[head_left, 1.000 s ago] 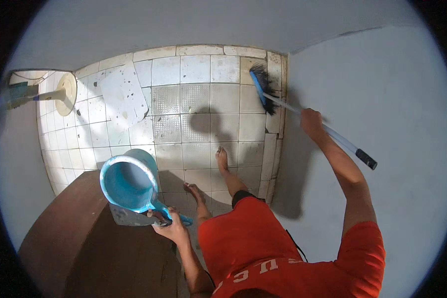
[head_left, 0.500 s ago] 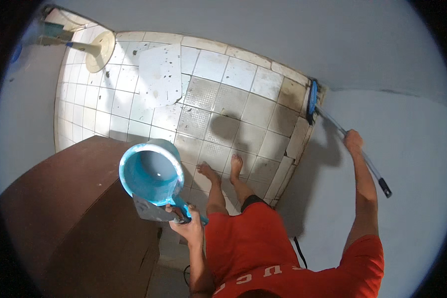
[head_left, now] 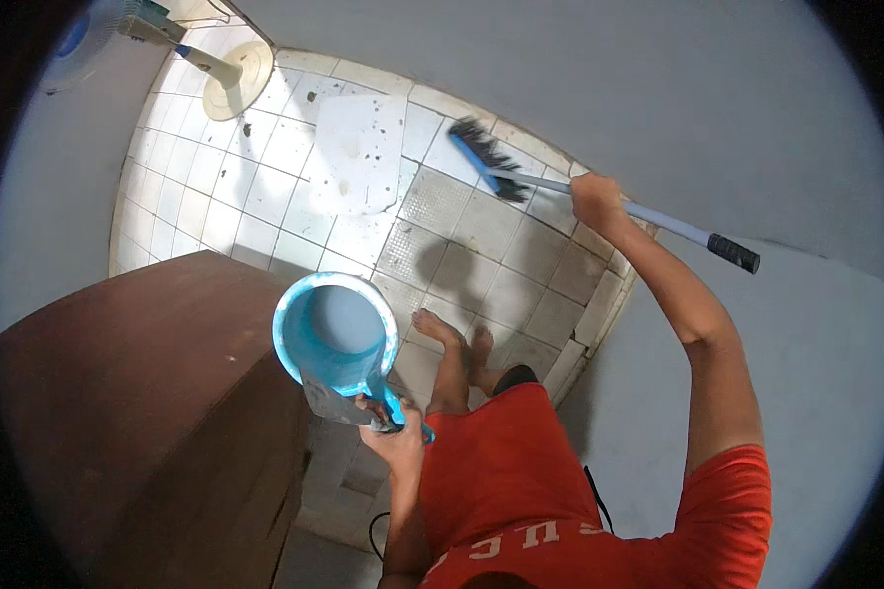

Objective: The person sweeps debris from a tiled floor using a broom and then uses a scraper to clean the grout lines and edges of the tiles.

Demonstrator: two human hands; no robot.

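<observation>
In my left hand is the handle of a light-blue dipper, its rim smeared white. Grey-white liquid, like paint, fills the bottom of it. The same hand also grips a flat scraper, whose grey blade lies across the dipper's near side. My right hand is wrapped round the grey stick of a broom with a blue head and dark bristles. The broom head hangs over the tiles near the far wall, and the black grip end points right.
A brown wooden cabinet stands at the left, close to the dipper. A white sheet lies on the stained tile floor. A fan's round cream base stands in the far left corner. Grey walls rise ahead and at the right.
The broom has swung from the right-hand wall corner leftward over the tiles, its stick now nearly level. My right hand rose and moved left. The dipper and scraper shifted slightly right.
</observation>
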